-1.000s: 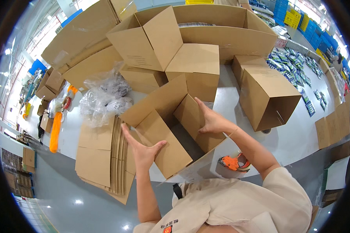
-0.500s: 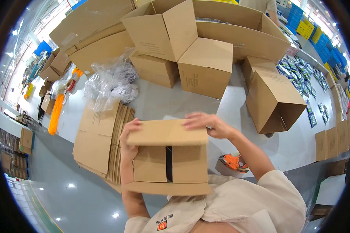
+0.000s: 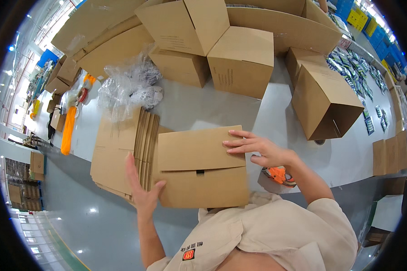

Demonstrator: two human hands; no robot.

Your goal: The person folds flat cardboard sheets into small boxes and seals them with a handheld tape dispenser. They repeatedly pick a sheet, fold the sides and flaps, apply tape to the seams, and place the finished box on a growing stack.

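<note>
In front of me a brown cardboard box (image 3: 202, 149) has its two long flaps folded over the top. A narrow gap shows between them, with a small dark spot at its middle. My right hand (image 3: 262, 148) lies on the far flap near its right edge, fingers stretched out. At the box's left side is my left hand (image 3: 144, 192), fingers spread and thumb by the near left corner; it grips nothing. Close to the box's right side rests an orange tape dispenser (image 3: 280, 175), partly hidden by my right forearm.
Flat folded cartons (image 3: 117, 153) are stacked at the left. Behind them lies clear plastic wrap (image 3: 122, 92). Several boxes stand across the far side, including an open carton (image 3: 325, 101) at the right. Small packets (image 3: 355, 74) cover the far right of the table (image 3: 185, 106).
Both long flaps have come down over the inner flaps, closing the box top. My left hand has let go of the far flap and moved toward me. The right hand now lies flatter.
</note>
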